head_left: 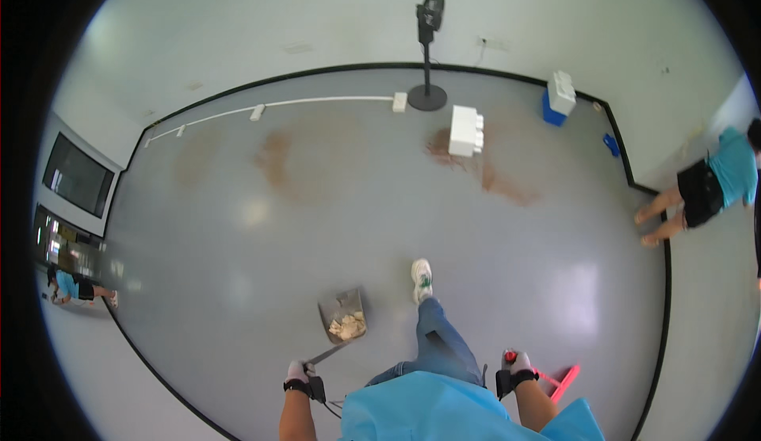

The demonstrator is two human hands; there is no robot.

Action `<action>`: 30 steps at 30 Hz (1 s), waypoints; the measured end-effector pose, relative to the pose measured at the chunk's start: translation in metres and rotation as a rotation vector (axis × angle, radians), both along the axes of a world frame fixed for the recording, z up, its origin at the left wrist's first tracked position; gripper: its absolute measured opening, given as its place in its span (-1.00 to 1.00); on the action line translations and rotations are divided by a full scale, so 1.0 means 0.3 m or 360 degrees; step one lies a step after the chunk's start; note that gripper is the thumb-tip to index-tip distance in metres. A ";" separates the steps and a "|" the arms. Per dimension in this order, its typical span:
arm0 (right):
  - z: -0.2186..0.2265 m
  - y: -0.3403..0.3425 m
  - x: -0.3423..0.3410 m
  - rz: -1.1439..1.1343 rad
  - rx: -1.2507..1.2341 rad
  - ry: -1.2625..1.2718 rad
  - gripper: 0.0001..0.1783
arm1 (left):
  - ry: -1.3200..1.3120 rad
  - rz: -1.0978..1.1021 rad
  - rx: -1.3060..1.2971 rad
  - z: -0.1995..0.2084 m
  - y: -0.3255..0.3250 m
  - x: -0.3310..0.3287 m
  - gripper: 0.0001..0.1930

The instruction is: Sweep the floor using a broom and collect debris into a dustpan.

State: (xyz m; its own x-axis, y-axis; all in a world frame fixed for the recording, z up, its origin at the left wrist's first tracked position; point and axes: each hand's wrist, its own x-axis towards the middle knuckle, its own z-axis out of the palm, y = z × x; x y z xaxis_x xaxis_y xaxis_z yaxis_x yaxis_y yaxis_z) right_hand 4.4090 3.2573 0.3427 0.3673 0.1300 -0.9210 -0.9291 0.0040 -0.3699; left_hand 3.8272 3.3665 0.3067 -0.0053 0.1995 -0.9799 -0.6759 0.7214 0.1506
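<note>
My left hand (298, 373), in a pale glove or wrap, is closed round the dark handle of a grey dustpan (325, 320). Crumpled off-white scraps (347, 327) lie in the pan, held low ahead of me and left of my legs. On the right, my right hand (518, 362) is closed on a red-handled tool; its pinkish-red bar-like end (566, 383) sticks out beyond my forearm. Whether it is a broom or a squeegee, I cannot tell. A dark strapped device sits on each of my wrists.
Ahead, a white box (463, 130) stands near brown stains (507, 187) on the grey floor. Beyond are a black stand fan (428, 53), a white cable strip (325, 100) and a blue-and-white container (557, 99). People stand at the right wall (717, 175) and far left (75, 286).
</note>
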 end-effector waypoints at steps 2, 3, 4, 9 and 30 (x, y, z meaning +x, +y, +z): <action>0.031 0.161 -0.059 0.0005 -0.0038 0.0033 -0.96 | -0.0054 0.0100 -0.0013 -0.004 0.045 -0.074 -0.91; 0.018 0.216 -0.054 -0.0024 -0.0009 0.0027 -0.97 | -0.0064 0.0159 -0.0038 0.015 0.090 -0.081 -0.91; 0.008 0.298 -0.042 -0.0045 0.0023 0.0027 -0.96 | -0.0071 0.0225 -0.0058 0.018 0.138 -0.072 -0.92; 0.022 0.719 -0.067 -0.0073 0.0156 0.0023 -0.82 | -0.0089 0.0560 -0.0084 -0.024 0.300 -0.153 -0.93; -0.412 1.505 -0.742 0.0237 0.0019 -0.0049 -0.76 | -0.0153 0.0516 0.0001 -0.673 0.937 -0.656 -0.91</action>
State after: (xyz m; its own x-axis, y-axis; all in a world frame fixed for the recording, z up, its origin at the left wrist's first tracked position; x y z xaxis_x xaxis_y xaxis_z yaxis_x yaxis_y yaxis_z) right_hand 4.1863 3.7087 0.2189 0.3711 0.1961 -0.9077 -0.9080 -0.1282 -0.3989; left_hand 3.6305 3.6477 0.1048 0.0238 0.2033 -0.9788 -0.8812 0.4666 0.0755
